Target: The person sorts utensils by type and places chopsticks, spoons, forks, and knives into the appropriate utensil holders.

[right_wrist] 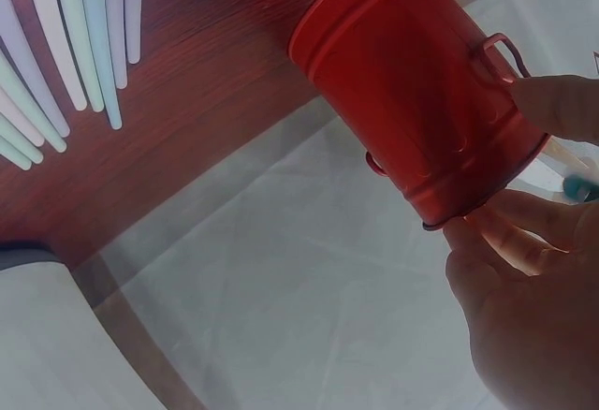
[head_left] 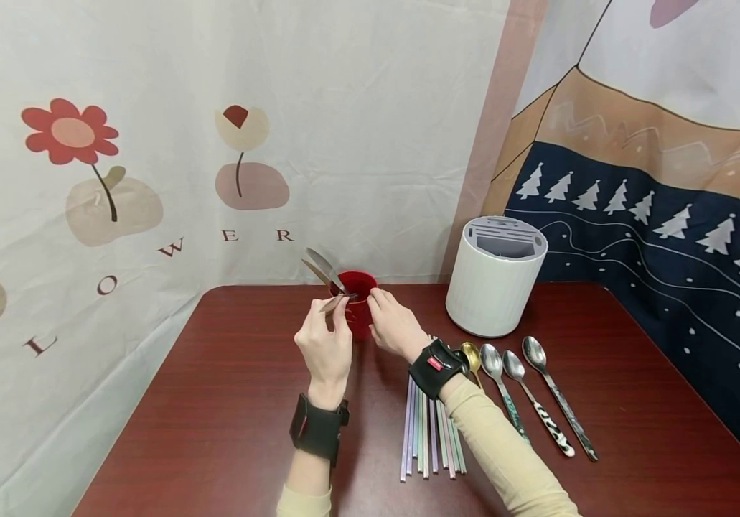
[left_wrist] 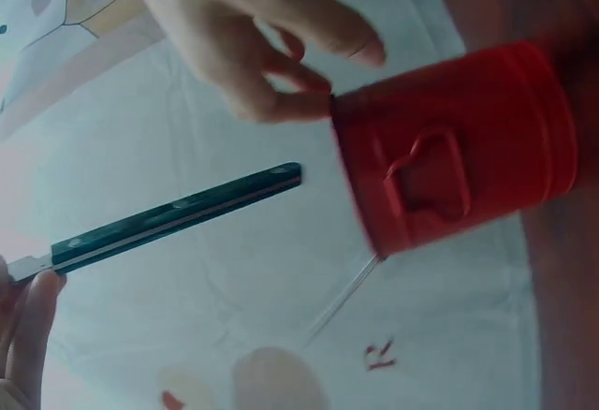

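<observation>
My left hand [head_left: 327, 345] pinches a knife by its metal part near the handle. Its dark green riveted handle [left_wrist: 178, 215] points at the mouth of a small red bucket [head_left: 360, 319] with little wire handles. The handle's end is just short of the rim in the left wrist view. My right hand [head_left: 397, 323] grips the bucket at its rim, fingertips on the edge [right_wrist: 459, 229] and thumb by the side. Two more blades [head_left: 326, 269] stick up out of the bucket, leaning left; their lower ends are hidden inside.
Several pastel chopsticks [head_left: 433, 438] lie beneath my right forearm. Right of them lie several spoons, among them a gold one [head_left: 471, 355] and a long patterned-handle one [head_left: 560, 396]. A white slotted utensil holder [head_left: 495, 287] stands at the back right. A printed cloth [head_left: 370, 143] hangs behind the table.
</observation>
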`<action>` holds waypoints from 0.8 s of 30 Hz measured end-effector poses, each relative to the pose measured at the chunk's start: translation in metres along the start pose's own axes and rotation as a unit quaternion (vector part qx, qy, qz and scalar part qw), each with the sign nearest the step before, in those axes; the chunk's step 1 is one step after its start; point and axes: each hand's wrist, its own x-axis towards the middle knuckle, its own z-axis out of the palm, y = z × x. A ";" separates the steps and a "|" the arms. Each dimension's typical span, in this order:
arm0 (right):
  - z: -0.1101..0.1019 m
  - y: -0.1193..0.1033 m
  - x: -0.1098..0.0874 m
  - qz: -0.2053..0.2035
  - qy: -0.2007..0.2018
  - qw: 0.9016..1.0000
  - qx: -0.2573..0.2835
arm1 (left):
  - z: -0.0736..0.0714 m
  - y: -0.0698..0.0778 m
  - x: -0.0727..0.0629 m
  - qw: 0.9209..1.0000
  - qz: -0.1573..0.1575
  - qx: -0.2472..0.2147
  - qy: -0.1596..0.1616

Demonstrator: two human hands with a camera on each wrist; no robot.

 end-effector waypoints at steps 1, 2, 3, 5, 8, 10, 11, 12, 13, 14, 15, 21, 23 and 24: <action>0.000 0.000 0.000 0.001 -0.004 1.000 0.000 | 0.002 -0.002 0.000 1.000 -0.006 -0.011 0.005; 0.000 0.000 0.000 0.003 -0.007 1.000 0.002 | 0.004 -0.005 0.000 1.000 -0.015 -0.020 0.008; 0.000 0.000 0.000 0.004 -0.011 1.000 0.003 | 0.005 -0.008 0.000 0.999 -0.025 -0.028 0.008; 0.000 0.000 0.000 0.005 -0.016 1.000 0.006 | 0.010 -0.014 0.000 0.998 -0.047 -0.040 0.000; 0.000 0.000 0.000 0.005 -0.018 1.000 0.007 | 0.016 -0.021 0.001 0.996 -0.068 -0.045 -0.021; 0.001 0.000 0.000 0.003 -0.016 1.000 0.004 | 0.019 -0.026 0.000 0.996 -0.073 -0.043 -0.037; 0.001 0.000 0.000 0.003 -0.016 1.000 0.002 | 0.021 -0.028 0.000 0.995 -0.074 -0.041 -0.043; 0.001 0.000 0.000 0.003 -0.016 1.000 0.002 | 0.023 -0.030 -0.001 0.995 -0.074 -0.038 -0.048; 0.001 0.000 0.000 0.003 -0.016 1.000 0.001 | 0.024 -0.031 -0.002 0.995 -0.075 -0.037 -0.054; 0.001 -0.001 0.000 0.003 -0.017 1.000 0.000 | 0.026 -0.034 -0.003 0.995 -0.078 -0.033 -0.059; 0.001 -0.001 0.000 0.003 -0.017 1.000 0.000 | 0.027 -0.036 -0.004 0.994 -0.082 -0.030 -0.063; 0.001 -0.001 0.001 0.004 -0.016 1.000 0.001 | 0.033 -0.047 -0.010 0.987 -0.122 -0.019 -0.098; 0.001 -0.001 0.001 0.005 -0.015 1.000 0.000 | 0.034 -0.051 -0.012 0.985 -0.136 -0.014 -0.110; 0.000 -0.001 0.001 0.004 -0.014 1.000 -0.001 | 0.035 -0.053 -0.013 0.983 -0.144 -0.012 -0.115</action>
